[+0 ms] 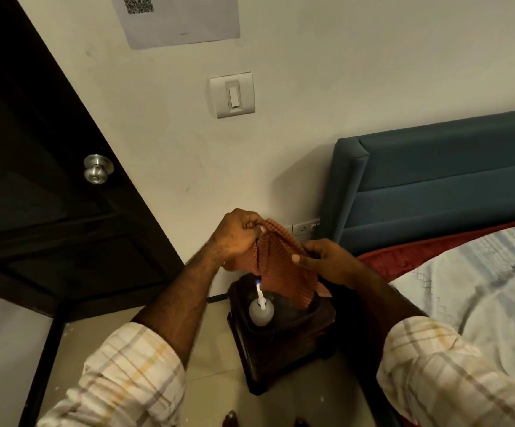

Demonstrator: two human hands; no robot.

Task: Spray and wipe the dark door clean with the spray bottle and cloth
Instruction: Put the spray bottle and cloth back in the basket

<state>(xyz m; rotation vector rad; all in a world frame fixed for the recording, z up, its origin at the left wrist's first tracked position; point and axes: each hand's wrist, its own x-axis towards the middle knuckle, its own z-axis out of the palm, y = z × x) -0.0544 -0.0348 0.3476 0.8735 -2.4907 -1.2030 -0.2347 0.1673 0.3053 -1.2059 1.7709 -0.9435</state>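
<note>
The dark door (34,180) fills the left of the view, with a round metal knob (97,168) at its right edge. In the middle, both hands hold up an orange-brown waffle cloth (277,263). My left hand (237,232) pinches its upper left corner. My right hand (327,260) pinches its right edge. The cloth hangs down between them. Below it a white spray bottle (261,311) with a blue-tipped nozzle stands upright on a small dark stool (287,343).
A bed with a blue padded headboard (441,180), a red sheet and a pale blanket (481,288) fills the right side. A light switch (232,94) and a paper sheet (179,16) are on the white wall. A wall socket (304,229) sits behind the cloth.
</note>
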